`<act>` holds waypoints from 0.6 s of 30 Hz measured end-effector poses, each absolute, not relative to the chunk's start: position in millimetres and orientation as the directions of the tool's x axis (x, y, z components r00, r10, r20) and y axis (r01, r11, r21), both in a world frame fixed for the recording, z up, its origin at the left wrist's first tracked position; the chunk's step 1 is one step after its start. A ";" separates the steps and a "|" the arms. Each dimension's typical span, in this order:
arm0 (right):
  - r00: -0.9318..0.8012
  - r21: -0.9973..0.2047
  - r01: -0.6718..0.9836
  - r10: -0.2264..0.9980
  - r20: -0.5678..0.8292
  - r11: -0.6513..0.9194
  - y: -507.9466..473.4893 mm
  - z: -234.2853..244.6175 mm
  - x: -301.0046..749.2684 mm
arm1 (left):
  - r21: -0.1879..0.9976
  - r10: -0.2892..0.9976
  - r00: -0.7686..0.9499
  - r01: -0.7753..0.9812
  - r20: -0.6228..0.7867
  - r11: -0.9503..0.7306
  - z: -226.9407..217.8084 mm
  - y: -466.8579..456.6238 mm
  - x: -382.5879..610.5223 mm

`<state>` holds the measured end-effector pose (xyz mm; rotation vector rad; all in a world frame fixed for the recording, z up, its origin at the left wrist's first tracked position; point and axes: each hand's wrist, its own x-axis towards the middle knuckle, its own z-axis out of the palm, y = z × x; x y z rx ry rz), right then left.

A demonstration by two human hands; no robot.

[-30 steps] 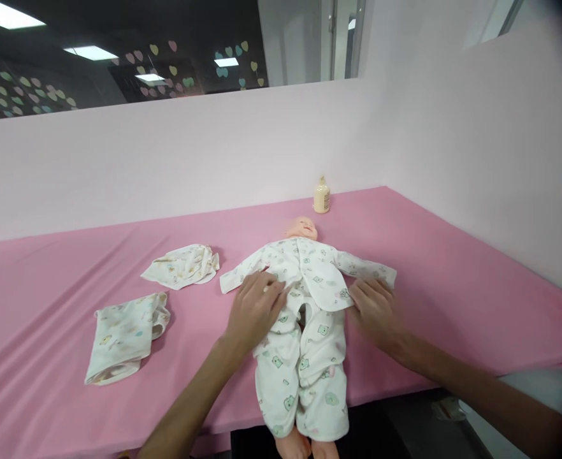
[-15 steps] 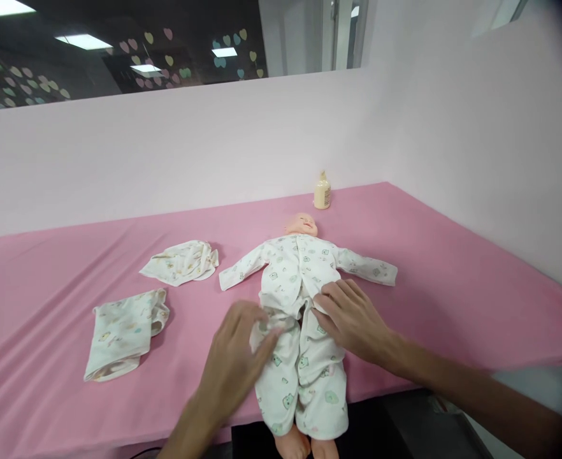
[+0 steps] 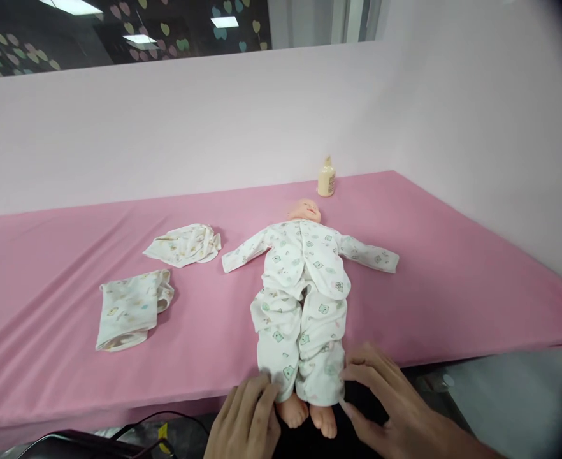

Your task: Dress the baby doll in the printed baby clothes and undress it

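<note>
I see a cream pump bottle [image 3: 326, 181] on the pink sheet [image 3: 453, 280] near the white wall [image 3: 190, 134]. Leftward lie a crumpled printed cloth [image 3: 183, 246] and, closer to my camera, a folded printed cloth [image 3: 129, 310]. Heart decorations [image 3: 165, 29] dot the dark window [image 3: 71, 38]; I can't quite identify the black object [image 3: 75, 446] beside a cable [image 3: 166, 412], lower left.

This looks like a baby-care practice room: a doll [image 3: 306, 210] in a small printed jacket [image 3: 290, 255] and trousers [image 3: 322, 331] lies on a bench [image 3: 448, 274] covered in pink, with printed cloths [image 3: 130, 307] and a pump bottle [image 3: 326, 182] nearby. Above the plain pale wall [image 3: 176, 134], pastel hearts [image 3: 182, 44] and rectangular lights [image 3: 225, 22] show against a dark pane [image 3: 190, 16], suggesting an indoor teaching space more than a home.
</note>
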<state>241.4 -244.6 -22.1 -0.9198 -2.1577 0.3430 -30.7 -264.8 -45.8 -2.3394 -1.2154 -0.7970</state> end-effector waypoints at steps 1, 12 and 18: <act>-0.420 -0.491 0.523 0.713 0.562 0.696 -249.8 -31.5 239.0 | -0.065 0.615 0.440 0.843 0.654 -0.534 -49.7 -264.1 -30.8; -0.045 -0.534 0.546 0.659 0.751 0.646 -271.5 -82.0 202.7 | 0.338 0.585 0.084 0.747 0.807 -0.572 -62.7 -259.3 -24.9; -0.010 -0.540 0.412 0.596 0.803 0.734 -289.0 -80.7 203.7 | 0.713 0.714 -0.199 0.439 0.671 -0.547 -64.1 -301.0 -0.1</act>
